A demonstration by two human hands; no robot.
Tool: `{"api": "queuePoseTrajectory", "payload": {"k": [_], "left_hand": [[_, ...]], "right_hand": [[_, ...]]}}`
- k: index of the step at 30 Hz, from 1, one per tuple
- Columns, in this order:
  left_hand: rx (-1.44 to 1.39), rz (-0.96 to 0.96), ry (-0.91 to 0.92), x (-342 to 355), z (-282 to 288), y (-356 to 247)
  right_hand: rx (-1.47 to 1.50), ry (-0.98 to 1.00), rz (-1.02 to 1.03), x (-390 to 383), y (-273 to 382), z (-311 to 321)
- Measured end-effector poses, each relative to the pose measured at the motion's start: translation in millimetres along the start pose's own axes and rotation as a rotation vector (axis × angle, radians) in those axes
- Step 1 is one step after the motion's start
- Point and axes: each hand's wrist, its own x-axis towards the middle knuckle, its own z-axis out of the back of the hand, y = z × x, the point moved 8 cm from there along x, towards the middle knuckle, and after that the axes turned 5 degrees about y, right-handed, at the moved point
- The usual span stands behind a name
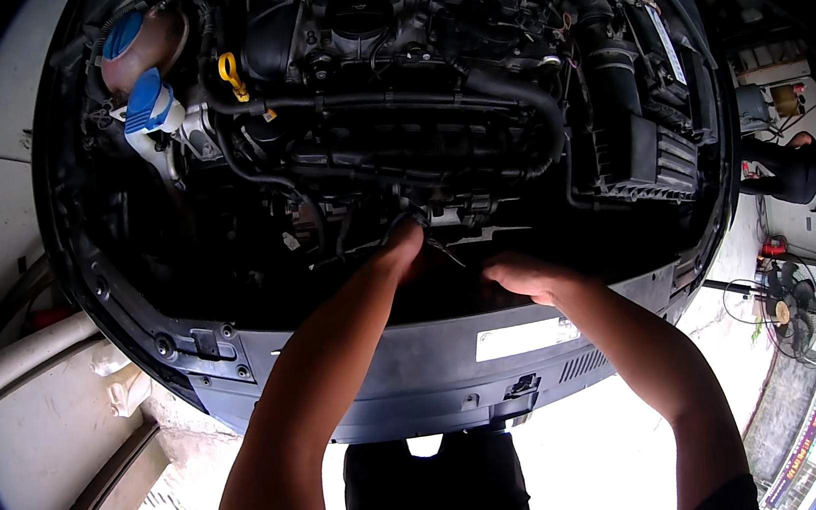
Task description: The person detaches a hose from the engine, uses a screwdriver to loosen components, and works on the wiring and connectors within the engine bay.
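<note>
Both my arms reach over the front edge of a car's open engine bay. My left hand (pixel 406 238) is deep in the gap in front of the black engine (pixel 386 147), close under its lower hoses; shadow and engine parts hide its fingers. Beside it, a thin wire-like strand (pixel 444 249) slants down to the right. To the right and nearer me is my right hand (pixel 527 276), just behind the front panel (pixel 408 341). Its fingers look curled closed, but the tips are lost in the dark, and what they hold does not show.
A yellow dipstick handle (pixel 230 74), a blue-capped reservoir (pixel 149 103) and a coolant tank (pixel 164 41) stand at the left. At the right are an air filter box (pixel 649 157) and a battery (pixel 666 44). A standing fan (pixel 785 310) and a person's dark sleeve (pixel 786 170) appear beyond the car.
</note>
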Motion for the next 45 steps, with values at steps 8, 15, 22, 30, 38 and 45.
{"api": "queuePoseTrajectory", "payload": {"k": [8,15,22,30,38,45], "left_hand": [[0.001,0.109,0.040,8,7,8],[0.343,0.046,-0.045,-53,6,-23],[1.201,-0.871,-0.096,-211,-22,-49],[1.636,-1.146,-0.681,-245,-12,38],[1.723,-1.156,-0.785,-226,-25,45],[1.769,-1.064,-0.772,-225,-34,46]], "right_hand": [[0.202,0.110,0.084,-15,41,-2],[-0.089,0.106,0.201,-45,48,-18],[-0.332,0.143,0.554,-116,29,-55],[-1.042,-0.613,0.901,-124,-13,-61],[-0.853,-0.794,1.106,-119,-35,-40],[-0.802,-0.708,1.156,-125,-25,-37]]}}
